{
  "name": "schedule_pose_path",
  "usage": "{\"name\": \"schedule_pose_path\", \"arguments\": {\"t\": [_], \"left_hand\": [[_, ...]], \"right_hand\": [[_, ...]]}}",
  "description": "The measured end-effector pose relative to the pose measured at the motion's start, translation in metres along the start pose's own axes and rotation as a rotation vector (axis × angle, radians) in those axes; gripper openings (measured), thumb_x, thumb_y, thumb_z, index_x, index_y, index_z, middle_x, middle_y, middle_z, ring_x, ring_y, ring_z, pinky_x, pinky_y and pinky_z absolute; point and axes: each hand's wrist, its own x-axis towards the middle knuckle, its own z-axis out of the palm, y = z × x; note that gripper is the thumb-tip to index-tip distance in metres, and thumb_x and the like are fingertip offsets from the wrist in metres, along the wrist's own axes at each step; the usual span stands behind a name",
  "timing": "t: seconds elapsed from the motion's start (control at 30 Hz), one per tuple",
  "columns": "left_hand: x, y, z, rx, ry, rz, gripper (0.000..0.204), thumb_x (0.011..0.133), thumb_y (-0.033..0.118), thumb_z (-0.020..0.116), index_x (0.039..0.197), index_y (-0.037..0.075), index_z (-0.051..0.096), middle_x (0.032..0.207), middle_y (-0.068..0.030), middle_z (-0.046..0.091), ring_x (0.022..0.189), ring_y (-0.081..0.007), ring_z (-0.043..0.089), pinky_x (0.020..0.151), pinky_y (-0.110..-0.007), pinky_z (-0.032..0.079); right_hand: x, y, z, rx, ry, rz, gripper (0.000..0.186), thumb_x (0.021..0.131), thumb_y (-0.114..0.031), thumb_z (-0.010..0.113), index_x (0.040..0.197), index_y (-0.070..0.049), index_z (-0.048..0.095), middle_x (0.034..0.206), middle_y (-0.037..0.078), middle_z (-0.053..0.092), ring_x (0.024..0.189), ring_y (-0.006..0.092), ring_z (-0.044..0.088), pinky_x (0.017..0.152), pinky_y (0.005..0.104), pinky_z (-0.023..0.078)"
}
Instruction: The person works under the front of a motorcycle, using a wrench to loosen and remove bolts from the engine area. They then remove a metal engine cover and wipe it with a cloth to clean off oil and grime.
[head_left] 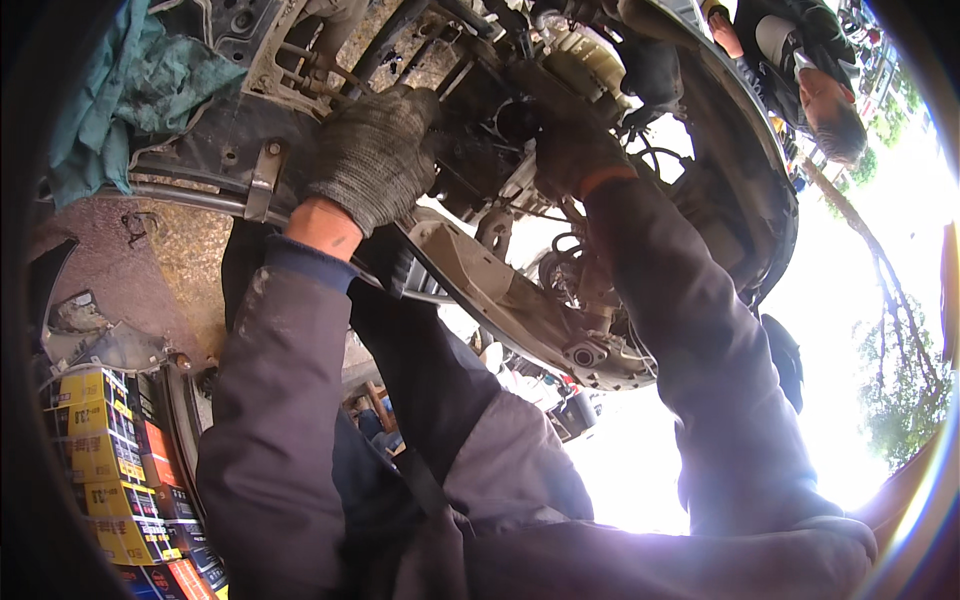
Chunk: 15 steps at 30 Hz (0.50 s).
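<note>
My left hand (378, 155), in a grey knitted glove, is curled over dark parts inside the opened front of a vehicle. Its fingers are bent and pressed together, and whatever they hold is hidden beneath them. My right hand (575, 150), in a dark glove, reaches in among hoses and brackets. Shadow and the glove hide its fingers. Between the hands lies a dark round part (518, 120). A pale plastic container (590, 60) sits beyond the right hand. Below the hands runs a curved, dirty metal beam (470, 262).
A teal cloth (140, 90) hangs over the frame at far left. Yellow boxes (105, 430) are stacked at lower left. Beside the vehicle, at upper right, is another person (815, 85). The dark wheel-arch liner (740, 190) curves past my right arm.
</note>
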Motion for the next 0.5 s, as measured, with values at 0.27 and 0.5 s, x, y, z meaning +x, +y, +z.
{"name": "schedule_pose_path", "arguments": {"t": [0.27, 0.5], "left_hand": [[0.001, 0.002, -0.002, 0.09, -0.053, -0.039, 0.021, 0.089, 0.028, 0.064, 0.099, 0.009, 0.065, 0.095, -0.0144, 0.067, 0.09, -0.0347, 0.065, 0.078, -0.046, 0.052], [0.0, 0.001, -0.002, 0.051, -0.007, -0.017, 0.02, 0.091, 0.028, 0.061, 0.099, 0.01, 0.065, 0.094, -0.014, 0.066, 0.088, -0.0347, 0.065, 0.077, -0.046, 0.052]], "right_hand": [[0.004, 0.004, 0.0, -0.071, -0.262, 0.12, 0.037, 0.094, -0.025, 0.05, 0.128, -0.022, 0.062, 0.124, 0.016, 0.064, 0.115, 0.0327, 0.061, 0.099, 0.041, 0.047], [-0.005, 0.003, 0.004, 0.175, 0.145, -0.001, 0.054, 0.069, -0.005, 0.072, 0.122, -0.009, 0.063, 0.112, 0.02, 0.067, 0.109, 0.0329, 0.063, 0.093, 0.037, 0.052]]}}
